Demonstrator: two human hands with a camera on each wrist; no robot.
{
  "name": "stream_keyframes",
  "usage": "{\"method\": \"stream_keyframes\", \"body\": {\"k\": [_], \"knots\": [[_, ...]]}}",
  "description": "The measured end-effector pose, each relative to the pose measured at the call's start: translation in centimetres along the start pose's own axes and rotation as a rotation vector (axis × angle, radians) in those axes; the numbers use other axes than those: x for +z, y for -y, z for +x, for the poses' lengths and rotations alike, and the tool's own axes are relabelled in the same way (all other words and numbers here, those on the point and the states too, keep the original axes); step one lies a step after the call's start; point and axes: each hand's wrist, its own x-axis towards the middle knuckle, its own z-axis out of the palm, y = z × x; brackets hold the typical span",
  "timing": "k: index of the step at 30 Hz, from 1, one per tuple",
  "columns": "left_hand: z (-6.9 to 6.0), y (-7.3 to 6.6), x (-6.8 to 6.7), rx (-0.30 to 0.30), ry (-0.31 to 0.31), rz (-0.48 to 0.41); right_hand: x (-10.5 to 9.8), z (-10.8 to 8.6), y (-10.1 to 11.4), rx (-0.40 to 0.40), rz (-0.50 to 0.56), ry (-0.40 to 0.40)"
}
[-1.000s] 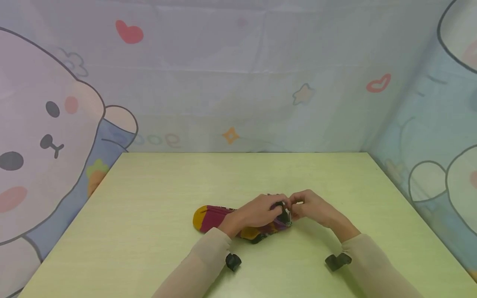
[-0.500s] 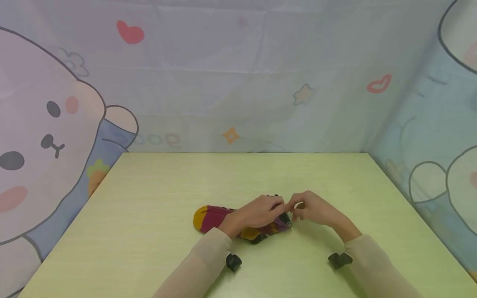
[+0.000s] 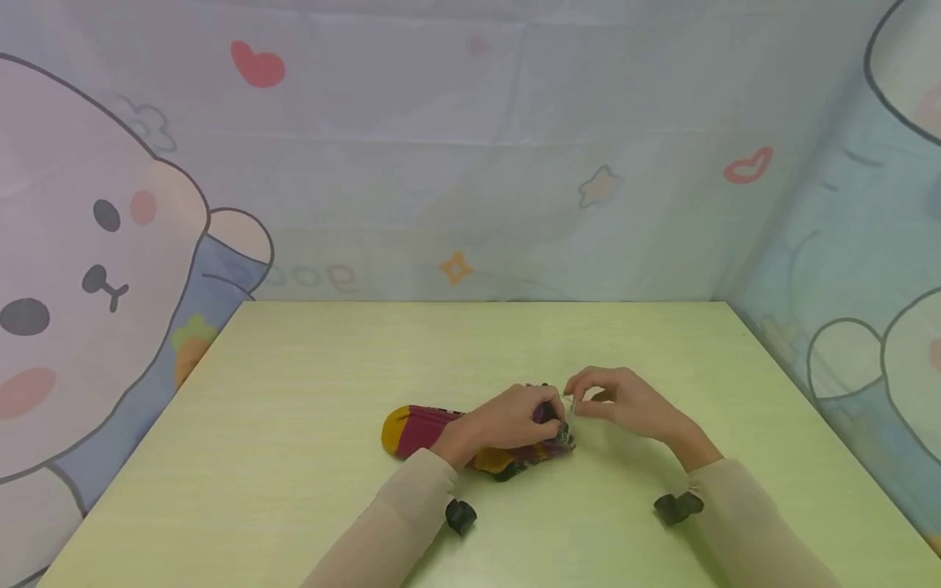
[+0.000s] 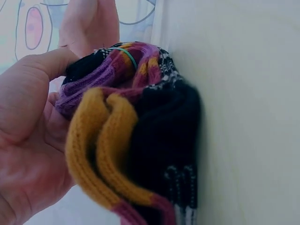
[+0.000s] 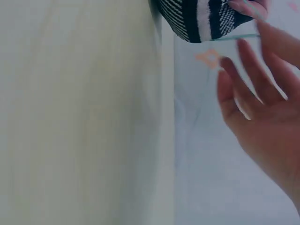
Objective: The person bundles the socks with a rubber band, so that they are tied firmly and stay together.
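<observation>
A pair of patterned socks, maroon, mustard, purple and black, lies bunched on the table. My left hand grips its right end, thumb and fingers round the folded fabric. In the left wrist view the mustard and black parts of the socks face the camera, and a thin teal rubber band loops round the far end. To the right of the bundle, my right hand holds the band stretched away from the socks. The right wrist view shows the taut rubber band running to its fingers.
A pale yellow-green table lies under both hands. Behind it hangs a printed cloth backdrop, which also covers both sides. Each sleeve carries a black wrist mount.
My right hand has drawn slightly up and to the right from the socks, stretching the band into view. My left hand and the socks stay almost where they were.
</observation>
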Motion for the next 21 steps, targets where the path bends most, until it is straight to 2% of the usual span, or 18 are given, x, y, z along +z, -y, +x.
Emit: {"method": "stream_keyframes", "body": {"k": [2,6,9,12,14,16,17,18,21], "knots": [[-0.1,0.0,-0.1,-0.006,0.003,-0.001,-0.1,0.1,-0.1,0.052,0.151,-0.102],[-0.2,0.1,-0.2,-0.01,0.005,0.0,-0.6,0.2,0.4,0.164,0.544,-0.312],[-0.2,0.1,-0.2,-0.005,0.008,-0.001,-1.4,0.0,0.7,0.279,0.785,-0.469],[-0.2,0.1,-0.2,-0.007,0.011,-0.009,-2.4,-0.4,0.8,0.373,0.829,-0.585],[-0.2,0.1,-0.1,-0.011,0.011,-0.018,-3.3,-0.7,0.7,0.393,0.835,-0.616],[-0.2,0.0,-0.1,-0.018,0.007,-0.029,-4.1,-1.1,0.6,0.367,0.884,-0.579],[-0.3,0.0,-0.1,-0.02,0.004,-0.032,-4.6,-1.3,0.5,0.346,0.951,-0.523],[-0.3,-0.1,-0.1,-0.024,0.002,-0.038,-5.0,-1.4,0.5,0.32,1.031,-0.436],[-0.4,-0.1,-0.1,-0.029,0.002,-0.044,-5.9,-1.7,0.4,0.251,1.304,-0.097]]}}
